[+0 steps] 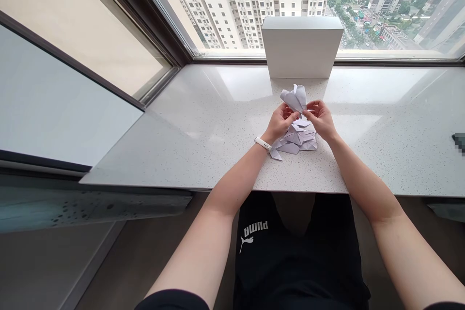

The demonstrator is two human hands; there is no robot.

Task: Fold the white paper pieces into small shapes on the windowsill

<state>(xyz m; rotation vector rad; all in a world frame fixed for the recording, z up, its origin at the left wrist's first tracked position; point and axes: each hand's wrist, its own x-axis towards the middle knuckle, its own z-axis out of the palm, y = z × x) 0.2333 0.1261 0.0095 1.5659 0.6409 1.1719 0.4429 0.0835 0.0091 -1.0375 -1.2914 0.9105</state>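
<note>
A folded white paper piece, with petal-like flaps spread at its top, is held up between my two hands. My left hand grips its lower left side, fingers curled behind it and thumb in front. On the other side my right hand pinches the lower right edge between thumb and fingers. Just below and behind my hands, a loose pile of folded paper pieces lies on the counter. One strip-like piece sticks out of the pile beside my left wrist. My fingers partly hide the bottom of the held paper.
The speckled white counter runs along the window, its front edge close to my body. A plain white box stands upright against the glass beyond my hands. A dark object, partly blurred, sits at the far right edge.
</note>
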